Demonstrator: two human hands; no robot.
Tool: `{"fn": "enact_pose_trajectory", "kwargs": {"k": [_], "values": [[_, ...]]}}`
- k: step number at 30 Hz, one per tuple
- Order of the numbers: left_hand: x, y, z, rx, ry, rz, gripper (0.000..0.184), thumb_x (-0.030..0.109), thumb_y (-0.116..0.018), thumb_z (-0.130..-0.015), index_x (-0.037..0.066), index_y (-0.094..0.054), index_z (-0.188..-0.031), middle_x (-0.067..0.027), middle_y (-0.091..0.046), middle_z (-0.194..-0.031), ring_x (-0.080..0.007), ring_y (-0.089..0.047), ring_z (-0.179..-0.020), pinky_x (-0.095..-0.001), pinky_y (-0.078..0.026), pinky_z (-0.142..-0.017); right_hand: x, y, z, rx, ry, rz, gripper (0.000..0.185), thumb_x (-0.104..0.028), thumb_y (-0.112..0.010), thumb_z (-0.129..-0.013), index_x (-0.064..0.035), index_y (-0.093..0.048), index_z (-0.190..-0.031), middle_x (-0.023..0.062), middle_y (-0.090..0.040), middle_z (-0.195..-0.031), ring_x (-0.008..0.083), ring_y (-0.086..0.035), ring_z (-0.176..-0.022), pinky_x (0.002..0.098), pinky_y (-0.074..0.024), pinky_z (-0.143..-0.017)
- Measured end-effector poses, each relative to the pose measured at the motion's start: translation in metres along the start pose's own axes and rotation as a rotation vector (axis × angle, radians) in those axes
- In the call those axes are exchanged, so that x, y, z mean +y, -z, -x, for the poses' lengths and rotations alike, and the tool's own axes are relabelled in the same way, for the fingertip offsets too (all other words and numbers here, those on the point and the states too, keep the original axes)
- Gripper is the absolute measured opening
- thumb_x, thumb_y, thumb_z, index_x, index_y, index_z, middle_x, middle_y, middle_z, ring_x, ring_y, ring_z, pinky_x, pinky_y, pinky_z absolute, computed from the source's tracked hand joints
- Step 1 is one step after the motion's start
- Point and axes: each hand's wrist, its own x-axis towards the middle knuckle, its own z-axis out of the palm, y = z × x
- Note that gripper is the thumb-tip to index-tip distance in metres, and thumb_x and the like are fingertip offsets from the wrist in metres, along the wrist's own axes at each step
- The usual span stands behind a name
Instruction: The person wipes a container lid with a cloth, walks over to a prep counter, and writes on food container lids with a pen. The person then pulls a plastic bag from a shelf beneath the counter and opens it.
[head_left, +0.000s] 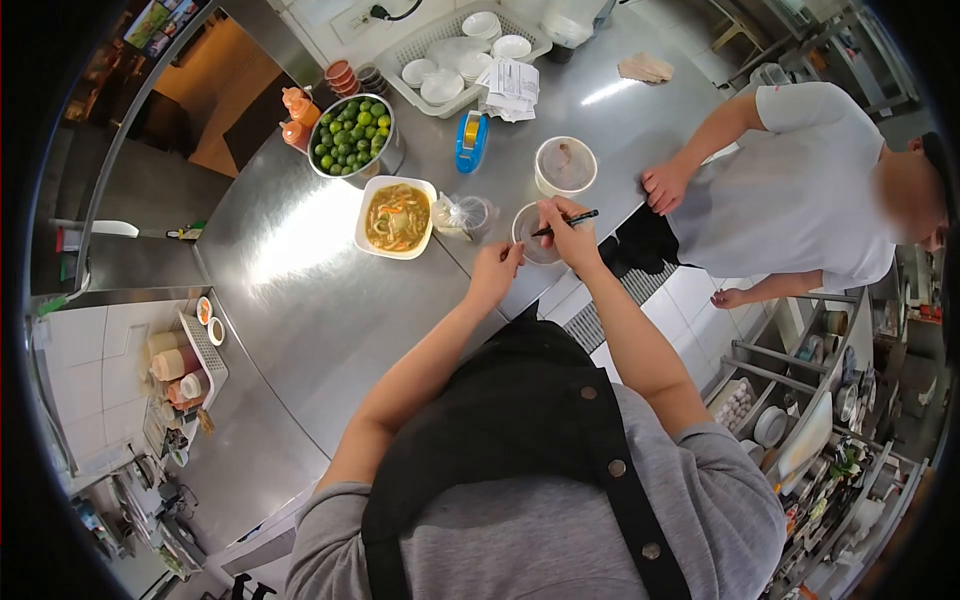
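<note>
My right hand (572,238) grips a dark marker pen (586,216) over a round, clear-lidded tub (527,222) at the counter's front edge. Part of the tub is hidden by that hand. My left hand (494,272) is closed beside the tub's left rim, its fingertips pinched; whether something small is in them I cannot make out. Behind them stands a white round container (566,166) with a clear lid. To the left, a knotted plastic bag (456,214) lies beside a clear cup (480,214). A square white bowl (366,240) holds noodle soup.
A metal bucket of limes (394,160), a blue tape dispenser (472,142) and a crate of white dishes (545,42) stand along the back. Papers (510,88) hang over the crate's edge. At the right, a person in a white shirt (800,180) rests a hand on the counter.
</note>
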Motion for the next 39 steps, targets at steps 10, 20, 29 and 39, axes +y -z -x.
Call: {"fn": "enact_pose_trajectory", "kwargs": {"k": [10,20,29,39], "values": [[0.006,0.007,-0.003,-0.051,-0.042,-0.086,0.038,0.028,-0.059,-0.094,-0.003,-0.065,-0.074,-0.0037,-0.057,-0.059,-0.0086,-0.050,-0.053,-0.0268,-0.040,-0.052,0.020,0.005,-0.005,0.056,0.317,0.344,0.037,-0.012,-0.067,-0.084,-0.0014,-0.042,-0.059,0.0025,-0.042,-0.052,0.0099,-0.036,-0.049,0.0296,-0.0311,-0.046],[0.009,0.008,-0.004,-0.057,-0.017,-0.089,0.038,0.029,-0.059,-0.093,-0.003,-0.065,-0.072,-0.0029,-0.056,-0.056,-0.0085,-0.049,-0.052,-0.0274,-0.038,-0.051,0.023,0.007,-0.006,0.089,0.378,0.384,0.035,-0.009,-0.065,-0.083,-0.0004,-0.041,-0.060,0.0046,-0.039,-0.053,0.0136,-0.034,-0.050,0.0324,-0.0306,-0.048],[0.009,0.008,-0.005,-0.065,-0.030,-0.102,0.039,0.029,-0.059,-0.093,-0.003,-0.065,-0.072,-0.0028,-0.056,-0.056,-0.0084,-0.049,-0.052,-0.0273,-0.038,-0.051,0.022,0.006,-0.006,0.097,0.378,0.382,0.035,-0.008,-0.064,-0.083,-0.0008,-0.038,-0.060,0.0035,-0.036,-0.054,0.0120,-0.032,-0.052,0.0310,-0.0297,-0.048],[0.009,0.008,-0.005,-0.060,-0.013,-0.101,0.039,0.030,-0.059,-0.093,-0.003,-0.066,-0.073,-0.0025,-0.055,-0.056,-0.0082,-0.049,-0.052,-0.0274,-0.038,-0.050,0.023,0.006,-0.007,0.110,0.421,0.368,0.033,-0.006,-0.063,-0.081,-0.0001,-0.038,-0.060,0.0054,-0.035,-0.053,0.0130,-0.032,-0.051,0.0323,-0.0289,-0.047]]}}
